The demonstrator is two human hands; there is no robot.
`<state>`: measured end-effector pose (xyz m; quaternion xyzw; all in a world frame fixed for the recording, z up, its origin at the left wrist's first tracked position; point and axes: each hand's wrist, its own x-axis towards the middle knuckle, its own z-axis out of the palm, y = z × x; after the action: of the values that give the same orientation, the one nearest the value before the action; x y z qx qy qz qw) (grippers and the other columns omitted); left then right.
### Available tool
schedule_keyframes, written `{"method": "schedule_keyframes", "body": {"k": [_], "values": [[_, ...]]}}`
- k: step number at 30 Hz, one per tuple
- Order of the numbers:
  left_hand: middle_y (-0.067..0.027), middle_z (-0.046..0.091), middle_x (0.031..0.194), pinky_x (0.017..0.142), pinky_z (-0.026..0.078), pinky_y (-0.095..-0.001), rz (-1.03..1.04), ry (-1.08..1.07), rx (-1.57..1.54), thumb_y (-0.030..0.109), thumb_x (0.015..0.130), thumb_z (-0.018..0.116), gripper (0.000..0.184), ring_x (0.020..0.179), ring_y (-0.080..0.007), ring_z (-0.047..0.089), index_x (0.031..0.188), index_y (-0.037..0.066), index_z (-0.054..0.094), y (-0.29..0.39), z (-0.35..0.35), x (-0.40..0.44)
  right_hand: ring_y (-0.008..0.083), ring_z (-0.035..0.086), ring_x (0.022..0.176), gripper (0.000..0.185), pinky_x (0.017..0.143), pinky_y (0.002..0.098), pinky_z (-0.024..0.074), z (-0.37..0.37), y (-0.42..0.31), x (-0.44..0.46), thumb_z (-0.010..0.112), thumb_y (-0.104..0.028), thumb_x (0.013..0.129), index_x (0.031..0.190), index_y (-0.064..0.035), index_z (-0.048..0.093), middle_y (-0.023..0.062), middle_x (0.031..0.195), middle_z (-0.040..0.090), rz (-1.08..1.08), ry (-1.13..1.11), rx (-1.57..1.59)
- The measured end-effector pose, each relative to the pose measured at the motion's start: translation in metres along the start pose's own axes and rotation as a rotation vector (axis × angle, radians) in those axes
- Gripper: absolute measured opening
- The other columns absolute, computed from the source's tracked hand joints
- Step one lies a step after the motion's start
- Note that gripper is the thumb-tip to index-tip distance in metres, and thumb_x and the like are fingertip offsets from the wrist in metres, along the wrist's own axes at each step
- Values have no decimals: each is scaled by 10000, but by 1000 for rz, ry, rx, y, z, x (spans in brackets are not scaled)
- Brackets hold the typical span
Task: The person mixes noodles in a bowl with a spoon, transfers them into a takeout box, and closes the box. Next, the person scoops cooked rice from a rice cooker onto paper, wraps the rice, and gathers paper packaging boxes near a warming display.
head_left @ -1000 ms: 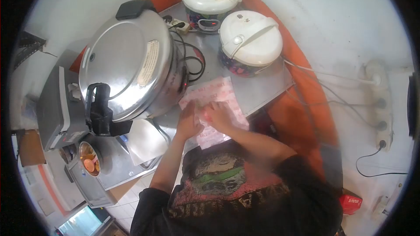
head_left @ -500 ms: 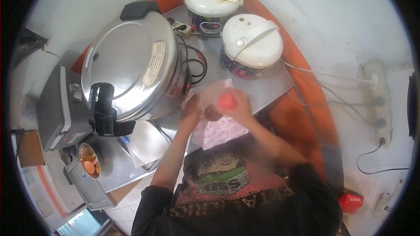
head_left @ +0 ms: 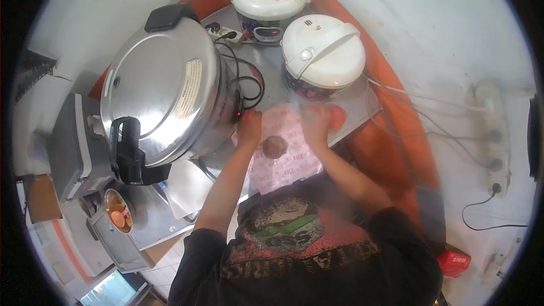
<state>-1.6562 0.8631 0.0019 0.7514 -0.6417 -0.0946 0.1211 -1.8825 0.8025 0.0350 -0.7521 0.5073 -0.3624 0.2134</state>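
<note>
A sheet of white wrapping paper with red print [head_left: 286,171] lies spread in front of me. Near its middle rests a brown rounded mound [head_left: 275,147], which looks like moulded rice. My left hand [head_left: 250,127] is closed at the paper's left edge, fingers curled on it. At the upper right edge is my right hand [head_left: 316,122], slightly blurred, its fingertips hard to make out. Just right of that hand sits a red rounded cup or bowl [head_left: 336,117], partly covered by the hand; whether they touch I cannot tell.
A big steel rice cooker [head_left: 156,88] with black handles stands on the left. Two white-lidded rice cookers, a near one [head_left: 323,51] and a far one [head_left: 271,0], stand behind on the metal table [head_left: 269,65]. Cables run rightward to a wall power strip [head_left: 492,130].
My right hand has brought the red cup from over the paper down to the table on the right. The brown mound now shows uncovered, and the left hand has moved slightly up the paper.
</note>
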Motion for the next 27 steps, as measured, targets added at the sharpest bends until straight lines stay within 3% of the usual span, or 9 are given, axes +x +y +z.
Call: {"method": "schedule_keyframes", "body": {"k": [3,6,9,13,19,23,24,26,27], "values": [[-133,606,907,734,513,-426,-282,-17,-224,116,849,535,113,864,-321,607,831,55,629,32,-52,-17,297,512,1178,297,1056,515,297,6,-42,13,649,-77,735,1029,-72,687,114,1210,618,-133,-228,176],[-122,600,875,698,503,-422,281,-8,-132,101,828,544,97,858,-318,603,842,57,629,26,-71,-60,297,478,1264,347,1102,579,232,9,-60,10,599,-96,778,1117,-71,663,116,1300,584,-315,-555,47],[-87,564,831,697,513,-442,339,-46,-93,101,777,602,65,863,-305,608,833,74,620,33,-68,-97,329,428,1317,486,1099,630,213,18,-52,-38,550,-83,790,1275,-75,577,104,1415,485,-401,-767,-134],[-97,587,1102,864,474,-476,82,-52,84,179,797,615,289,1017,-313,581,1072,89,617,16,-52,-109,388,234,1438,690,1114,679,105,8,-44,-76,520,-60,791,1466,-91,376,95,1579,256,-360,-908,-260],[-167,576,1281,1071,372,-449,-193,-68,-508,49,695,571,572,1245,-354,503,1266,91,550,-78,29,-129,391,141,1476,762,1145,663,-11,3,-28,-104,508,-49,781,1512,-130,310,69,1609,203,-220,-798,-181],[-145,557,1305,885,490,-347,-316,-71,-676,233,857,645,569,1069,-222,572,1346,8,459,-92,38,-119,378,131,1480,608,1155,648,-42,1,-36,-115,509,-132,829,1433,-178,462,49,1588,269,-138,-702,-67],[-132,580,1265,745,502,-326,-491,-63,-1124,275,872,637,595,967,-179,602,1371,25,434,-83,33,-126,375,129,1480,560,1156,648,-39,4,-35,-121,510,-170,841,1401,-178,500,43,1572,304,-86,-646,-6],[-17,644,961,541,430,-238,-763,-188,-1154,152,834,668,525,692,-77,564,1327,49,522,-63,20,-123,368,153,1470,515,1146,664,10,16,-33,-128,548,-256,841,1351,-179,550,24,1544,354,-78,-540,1],[1,620,885,466,361,-207,-549,-287,-1084,207,870,681,448,617,-52,509,1269,54,548,-56,12,-136,364,178,1460,519,1136,678,57,24,-29,-130,585,-303,829,1332,-179,561,13,1532,368,-105,-493,-60]]}}
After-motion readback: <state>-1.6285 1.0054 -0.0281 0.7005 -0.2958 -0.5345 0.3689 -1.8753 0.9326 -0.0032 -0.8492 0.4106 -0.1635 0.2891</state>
